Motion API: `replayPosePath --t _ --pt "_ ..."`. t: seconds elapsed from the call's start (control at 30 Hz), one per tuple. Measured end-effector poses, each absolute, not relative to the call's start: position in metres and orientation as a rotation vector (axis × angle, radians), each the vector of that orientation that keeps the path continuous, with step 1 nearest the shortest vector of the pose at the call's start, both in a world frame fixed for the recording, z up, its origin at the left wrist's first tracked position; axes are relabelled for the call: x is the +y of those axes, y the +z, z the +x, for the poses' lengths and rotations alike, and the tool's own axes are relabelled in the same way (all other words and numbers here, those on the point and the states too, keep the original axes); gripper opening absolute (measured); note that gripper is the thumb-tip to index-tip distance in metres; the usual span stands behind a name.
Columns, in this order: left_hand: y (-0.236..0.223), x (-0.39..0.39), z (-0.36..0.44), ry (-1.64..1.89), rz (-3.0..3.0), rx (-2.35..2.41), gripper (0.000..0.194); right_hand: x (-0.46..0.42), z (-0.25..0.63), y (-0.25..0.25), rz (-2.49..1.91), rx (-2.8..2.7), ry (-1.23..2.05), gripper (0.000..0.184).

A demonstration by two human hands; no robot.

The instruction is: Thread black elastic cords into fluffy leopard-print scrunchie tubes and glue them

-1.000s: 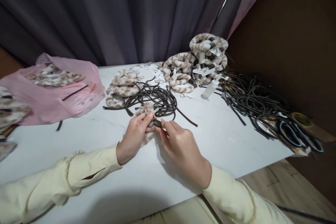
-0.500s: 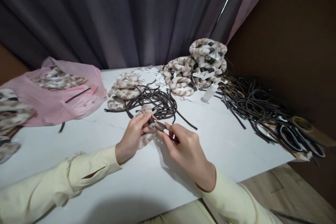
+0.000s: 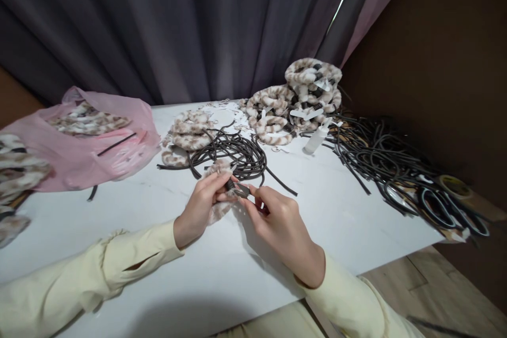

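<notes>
My left hand (image 3: 201,206) is closed on a fluffy brown-and-white ring (image 3: 219,213), whose lower part hangs below the fingers. Dark cord (image 3: 229,185) is wound round the ring beside my left fingertips. A dark narrow tool (image 3: 243,190) is pinched in my right hand (image 3: 277,224), its tip right at the wound cord. Fingers cover most of this tool, so its exact kind does not show. Just beyond both hands lies a loose heap of dark cords (image 3: 241,153) on the white table (image 3: 158,269).
Similar fluffy rings (image 3: 312,74) are piled at the back right, near a small clear bottle (image 3: 316,140). More dark cords (image 3: 384,142), scissors (image 3: 438,208) and a tape roll (image 3: 455,186) crowd the right side. A pink plastic bag (image 3: 138,108) stands at the left.
Both hands hold the same grips in almost the same place. The tool's tip and the wound cord have shifted very slightly.
</notes>
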State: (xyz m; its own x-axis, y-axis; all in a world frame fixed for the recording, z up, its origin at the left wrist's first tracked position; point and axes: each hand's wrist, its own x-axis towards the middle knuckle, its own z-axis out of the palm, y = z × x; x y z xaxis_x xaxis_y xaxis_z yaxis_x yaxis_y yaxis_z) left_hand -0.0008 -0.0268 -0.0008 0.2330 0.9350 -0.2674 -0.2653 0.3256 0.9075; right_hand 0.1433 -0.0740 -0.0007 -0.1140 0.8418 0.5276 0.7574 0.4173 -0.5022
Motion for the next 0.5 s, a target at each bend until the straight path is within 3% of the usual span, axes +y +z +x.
replayPosePath --t 0.27,0.37,0.5 --pt "0.018 -0.018 -0.009 0.712 1.141 0.996 0.022 -0.076 0.148 0.010 -1.332 -1.845 0.263 0.020" --pt "0.044 -0.006 -0.025 0.325 1.575 1.054 0.025 -0.080 0.164 0.021 -1.339 -1.738 0.320 0.021" --pt "0.068 0.003 -0.052 -0.108 2.545 1.170 0.022 -0.083 0.208 0.022 -1.478 -1.664 0.144 0.021"
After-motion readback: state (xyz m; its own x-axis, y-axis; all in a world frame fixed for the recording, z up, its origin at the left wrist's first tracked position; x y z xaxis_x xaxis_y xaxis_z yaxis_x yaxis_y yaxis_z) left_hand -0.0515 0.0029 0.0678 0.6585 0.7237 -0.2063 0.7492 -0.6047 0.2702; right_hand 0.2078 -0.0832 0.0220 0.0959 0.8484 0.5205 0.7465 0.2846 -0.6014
